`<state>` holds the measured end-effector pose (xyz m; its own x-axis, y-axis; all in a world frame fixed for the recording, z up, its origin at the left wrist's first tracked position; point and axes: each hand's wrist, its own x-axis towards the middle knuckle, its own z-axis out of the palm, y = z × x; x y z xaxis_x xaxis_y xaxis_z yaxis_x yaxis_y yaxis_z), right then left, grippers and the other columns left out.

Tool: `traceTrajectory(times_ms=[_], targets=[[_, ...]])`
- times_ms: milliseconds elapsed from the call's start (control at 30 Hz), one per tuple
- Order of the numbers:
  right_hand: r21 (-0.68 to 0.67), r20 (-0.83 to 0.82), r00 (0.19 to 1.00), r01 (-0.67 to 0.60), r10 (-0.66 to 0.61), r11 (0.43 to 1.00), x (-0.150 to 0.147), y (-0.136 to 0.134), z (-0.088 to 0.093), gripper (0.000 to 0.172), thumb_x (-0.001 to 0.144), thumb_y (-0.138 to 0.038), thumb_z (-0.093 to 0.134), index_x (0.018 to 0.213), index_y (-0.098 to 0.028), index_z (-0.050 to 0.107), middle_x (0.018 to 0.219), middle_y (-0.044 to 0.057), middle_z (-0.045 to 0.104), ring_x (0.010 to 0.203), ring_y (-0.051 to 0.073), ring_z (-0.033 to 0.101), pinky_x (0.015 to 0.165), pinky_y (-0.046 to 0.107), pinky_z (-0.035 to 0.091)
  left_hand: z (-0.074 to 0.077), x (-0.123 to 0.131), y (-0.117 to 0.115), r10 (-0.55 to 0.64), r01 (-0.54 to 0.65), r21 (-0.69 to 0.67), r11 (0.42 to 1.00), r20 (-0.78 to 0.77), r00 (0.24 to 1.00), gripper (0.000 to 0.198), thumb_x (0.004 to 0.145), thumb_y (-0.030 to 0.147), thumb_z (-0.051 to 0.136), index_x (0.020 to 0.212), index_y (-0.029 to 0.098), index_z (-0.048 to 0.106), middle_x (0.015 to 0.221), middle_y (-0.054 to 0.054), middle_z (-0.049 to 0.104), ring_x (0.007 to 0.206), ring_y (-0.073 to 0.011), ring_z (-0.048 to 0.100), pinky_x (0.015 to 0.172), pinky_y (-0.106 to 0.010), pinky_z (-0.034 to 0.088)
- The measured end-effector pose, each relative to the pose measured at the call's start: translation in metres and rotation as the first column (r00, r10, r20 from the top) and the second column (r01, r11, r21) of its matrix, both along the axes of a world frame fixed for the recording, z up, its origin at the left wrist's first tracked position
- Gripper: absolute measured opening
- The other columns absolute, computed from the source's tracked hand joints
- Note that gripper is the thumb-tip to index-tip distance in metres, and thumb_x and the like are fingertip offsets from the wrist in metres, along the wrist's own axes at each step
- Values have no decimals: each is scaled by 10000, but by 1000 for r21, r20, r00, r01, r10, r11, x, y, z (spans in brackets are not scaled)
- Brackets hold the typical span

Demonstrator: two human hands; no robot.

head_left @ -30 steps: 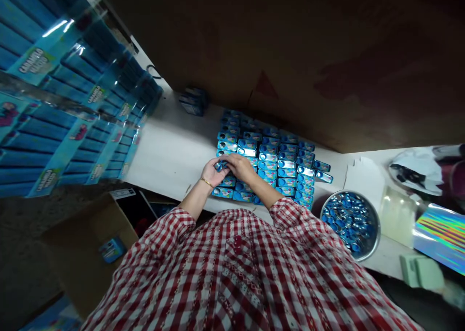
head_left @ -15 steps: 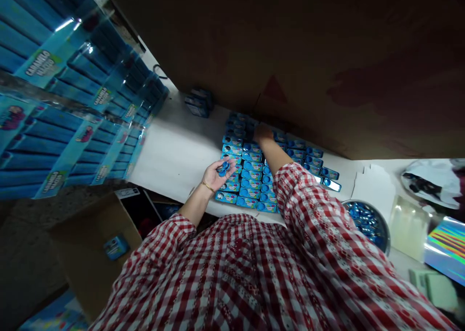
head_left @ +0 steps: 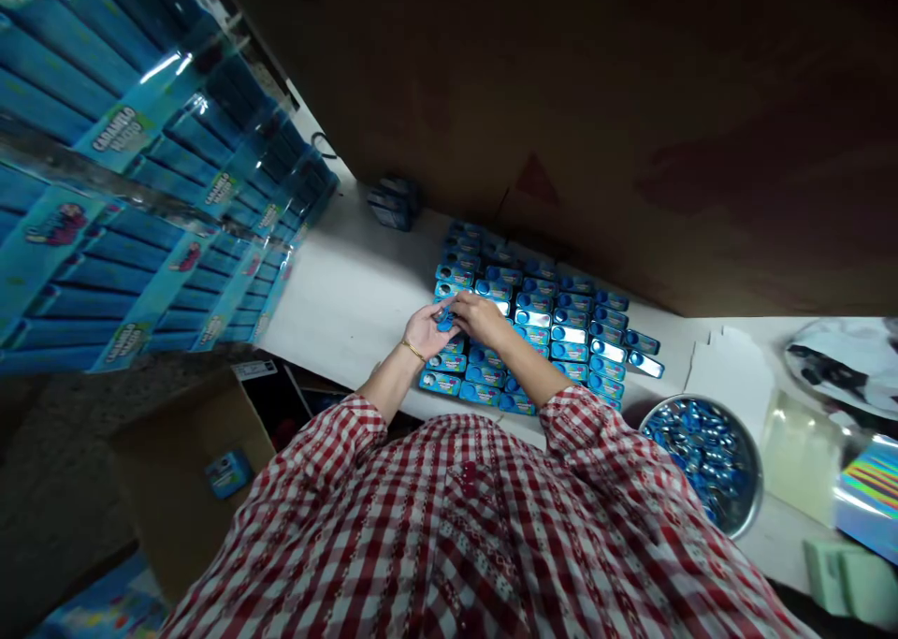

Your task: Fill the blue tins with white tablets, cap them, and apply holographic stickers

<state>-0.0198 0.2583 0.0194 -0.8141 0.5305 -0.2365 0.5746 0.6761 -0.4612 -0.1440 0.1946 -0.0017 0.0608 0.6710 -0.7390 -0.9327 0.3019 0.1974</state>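
In the cupped palm of my left hand (head_left: 429, 330) lie a few shiny blue wrapped candies (head_left: 444, 319). My right hand (head_left: 478, 319) meets it there, its fingertips pinched on one of those candies. Both hands are above rows of small blue boxes (head_left: 484, 373) laid flat on a white table (head_left: 337, 293). Many boxes have a blue round piece near one end, while several in the leftmost column show a dark round opening. The hands cover some of the boxes. A metal bowl (head_left: 749, 503) full of blue and silver wrapped candies (head_left: 702, 447) stands on the right.
Plastic-wrapped stacks of blue boxes (head_left: 175, 209) rise at the left. A large cardboard box (head_left: 561, 106) walls off the back. Below left, an open carton (head_left: 168, 471) holds one blue box (head_left: 228, 473). A clear plastic container (head_left: 800, 452) sits right of the bowl.
My right hand has come back from the far rows of boxes to my left palm, pinching at the candies. My left hand stays cupped; the view has shifted slightly, showing more of the bowl.
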Motion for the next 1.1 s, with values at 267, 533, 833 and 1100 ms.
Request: traceTrajectory(times_ms=[267, 533, 833, 1100], targets=[[-49, -2, 1000, -17, 17, 999, 5, 9, 9, 202, 883, -253, 513, 973, -175, 676, 1063, 77, 589, 947, 166, 565, 778, 250, 431, 0, 0, 5, -56, 56, 27, 998, -12, 998, 204, 808, 137, 462, 885, 91, 644, 736, -67, 652, 646, -123, 596, 630, -249, 488], [-83, 63, 991, 122, -117, 989, -9, 9, 6, 123, 775, -122, 539, 800, -162, 652, 964, 74, 625, 925, 178, 566, 767, 252, 423, -2, 6, 11, -99, 98, -8, 995, -45, 994, 110, 784, 99, 515, 767, 123, 621, 647, -23, 623, 588, -105, 582, 594, -234, 475], [-135, -43, 898, 430, -439, 893, 5, 54, -3, 249, 778, -124, 500, 981, -183, 631, 982, 31, 666, 912, 151, 605, 813, 246, 444, -1, 3, 12, -128, 130, 32, 991, -63, 990, 195, 764, 66, 502, 905, 101, 632, 822, -88, 683, 770, -150, 653, 740, -282, 527], [127, 328, 778, 526, -536, 841, -15, 145, -14, 336, 818, -191, 517, 1130, -106, 608, 1110, 188, 632, 1072, 289, 583, 855, 361, 467, 2, -14, 2, -90, 92, 12, 996, -94, 991, 257, 732, 64, 545, 965, 116, 640, 853, -94, 690, 783, -154, 669, 688, -246, 540]])
